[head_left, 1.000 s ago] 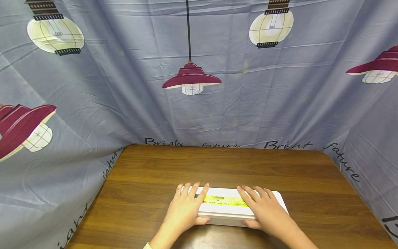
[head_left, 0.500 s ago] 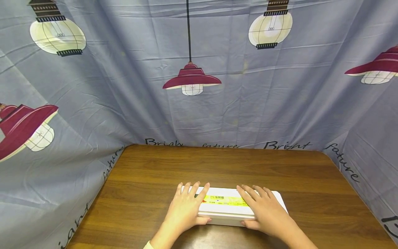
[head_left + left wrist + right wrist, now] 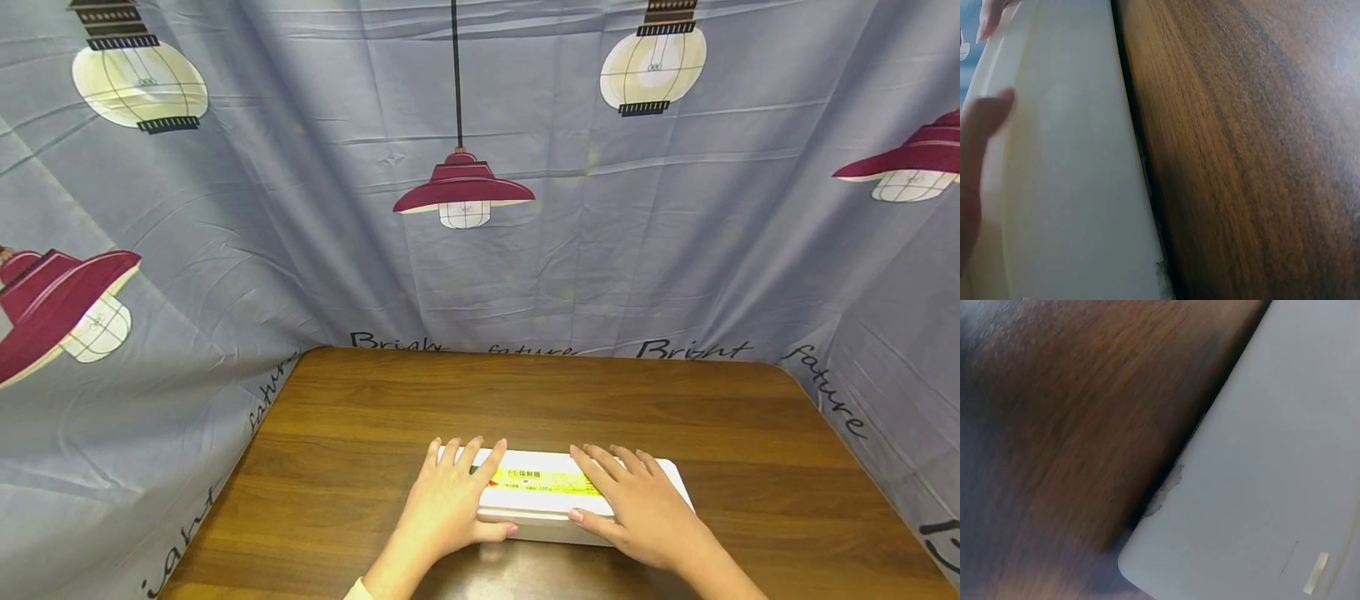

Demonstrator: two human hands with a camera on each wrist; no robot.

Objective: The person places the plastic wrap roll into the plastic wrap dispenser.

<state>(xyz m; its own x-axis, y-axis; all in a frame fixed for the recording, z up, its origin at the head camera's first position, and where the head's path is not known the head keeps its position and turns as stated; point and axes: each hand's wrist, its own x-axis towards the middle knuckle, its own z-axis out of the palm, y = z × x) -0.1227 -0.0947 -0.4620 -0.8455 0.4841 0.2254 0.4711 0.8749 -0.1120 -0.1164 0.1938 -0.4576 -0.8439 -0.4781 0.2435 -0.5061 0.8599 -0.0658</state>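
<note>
A long white cling film box (image 3: 536,505) with a yellow label lies flat on the wooden table, lid down. On its left end rests my left hand (image 3: 446,506), fingers spread across the lid and thumb at the front edge. My right hand (image 3: 647,510) rests on the right end in the same way, its thumb along the lid's front edge. The left wrist view shows the box's front wall (image 3: 1072,150), with a thumb (image 3: 982,134) beside the lid seam. In the right wrist view the front wall (image 3: 1260,456) fills the right side; no fingers show there.
Brown wooden table (image 3: 360,400) surrounds the box. A grey-blue curtain (image 3: 480,283) printed with lamps hangs behind the table and along both sides.
My right thumb has moved up from the box's front wall to the lid's edge. My left thumb has shifted slightly to the right. The box stays in place.
</note>
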